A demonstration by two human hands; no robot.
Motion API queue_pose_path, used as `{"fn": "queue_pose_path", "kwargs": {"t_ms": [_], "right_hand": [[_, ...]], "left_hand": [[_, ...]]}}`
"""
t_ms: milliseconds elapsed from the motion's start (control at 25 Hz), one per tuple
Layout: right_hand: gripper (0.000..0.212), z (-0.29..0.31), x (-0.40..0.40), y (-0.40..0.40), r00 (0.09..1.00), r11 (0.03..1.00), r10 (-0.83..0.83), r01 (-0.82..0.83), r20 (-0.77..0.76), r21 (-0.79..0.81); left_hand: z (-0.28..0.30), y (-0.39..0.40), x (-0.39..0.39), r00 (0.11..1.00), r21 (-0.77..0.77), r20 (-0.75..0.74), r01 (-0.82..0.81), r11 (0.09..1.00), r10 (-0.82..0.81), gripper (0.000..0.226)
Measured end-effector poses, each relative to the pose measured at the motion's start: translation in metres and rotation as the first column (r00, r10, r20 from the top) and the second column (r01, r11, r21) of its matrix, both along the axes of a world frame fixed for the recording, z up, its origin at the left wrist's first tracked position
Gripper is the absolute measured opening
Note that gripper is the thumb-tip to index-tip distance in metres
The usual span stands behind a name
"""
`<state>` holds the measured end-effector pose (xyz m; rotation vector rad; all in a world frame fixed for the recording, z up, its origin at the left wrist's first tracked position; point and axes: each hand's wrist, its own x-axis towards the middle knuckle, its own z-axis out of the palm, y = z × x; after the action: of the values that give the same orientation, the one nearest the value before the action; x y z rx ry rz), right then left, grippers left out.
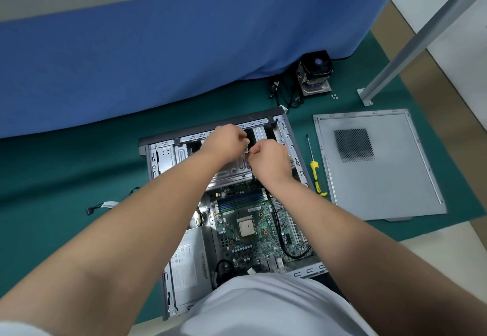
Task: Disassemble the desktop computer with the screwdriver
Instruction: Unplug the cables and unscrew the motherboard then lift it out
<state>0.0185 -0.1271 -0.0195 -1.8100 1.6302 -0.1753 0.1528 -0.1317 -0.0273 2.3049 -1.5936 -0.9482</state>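
While the yellow-handled screwdriver (314, 168) is lying just right of the open computer case (158, 156), both hands, left hand (227, 141) and right hand (268, 159), are curling their fingers together, pinching something small over its drive cage.

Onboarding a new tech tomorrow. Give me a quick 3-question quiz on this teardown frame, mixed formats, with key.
1. True or false: the screwdriver is held in the right hand.
2. Multiple choice: where does the removed side panel lie? A) on top of the case B) on the green mat, right of the case C) leaning against the blue cloth
3. Fill in: the CPU cooler with its fan stands on the mat near the ____ cloth.

Key
1. False. It lies on the mat between the case and the panel; both hands, the left hand too, work in the drive bay area.
2. B
3. blue
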Motion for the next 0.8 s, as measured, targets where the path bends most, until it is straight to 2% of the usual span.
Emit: {"fn": "queue_pose_path", "kwargs": {"t_ms": [120, 200, 280, 400, 480, 600, 800], "right_hand": [[0.019, -0.002, -0.002, 0.001, 1.000, 1.000, 0.019, -0.019, 0.014, 0.007], [0.019, -0.004, -0.002, 0.001, 0.999, 0.999, 0.030, -0.030, 0.016, 0.011], [0.020, -0.005, -0.002, 0.001, 0.999, 0.999, 0.035, -0.036, 0.027, 0.010], [0.018, -0.005, -0.004, 0.002, 0.998, 0.998, 0.059, -0.058, 0.011, -0.009], [0.016, -0.003, -0.004, 0.003, 0.996, 0.996, 0.082, -0.082, -0.018, -0.026], [0.017, -0.002, -0.004, 0.008, 0.991, 0.992, 0.118, -0.121, -0.067, -0.046], [0.020, -0.002, 0.000, 0.013, 0.977, 0.981, 0.179, -0.186, -0.119, -0.054]], "left_hand": [[0.010, -0.018, -0.008, 0.981, 0.193, 0.157, 0.084, 0.978, -0.115, 0.021], [0.016, -0.026, -0.012, 0.962, 0.253, 0.232, 0.082, 0.964, -0.142, 0.014], [0.018, -0.031, -0.015, 0.963, 0.264, 0.245, 0.047, 0.963, -0.114, 0.012], [0.019, -0.033, -0.013, 0.980, 0.257, 0.191, 0.005, 0.966, -0.056, 0.007], [0.015, -0.031, -0.005, 0.988, 0.239, 0.145, 0.014, 0.971, -0.050, 0.012], [0.004, -0.021, 0.006, 0.992, 0.132, 0.083, 0.083, 0.988, -0.094, 0.014], [-0.011, -0.001, 0.008, 0.988, -0.034, 0.113, 0.110, 0.993, -0.105, 0.016]]}}
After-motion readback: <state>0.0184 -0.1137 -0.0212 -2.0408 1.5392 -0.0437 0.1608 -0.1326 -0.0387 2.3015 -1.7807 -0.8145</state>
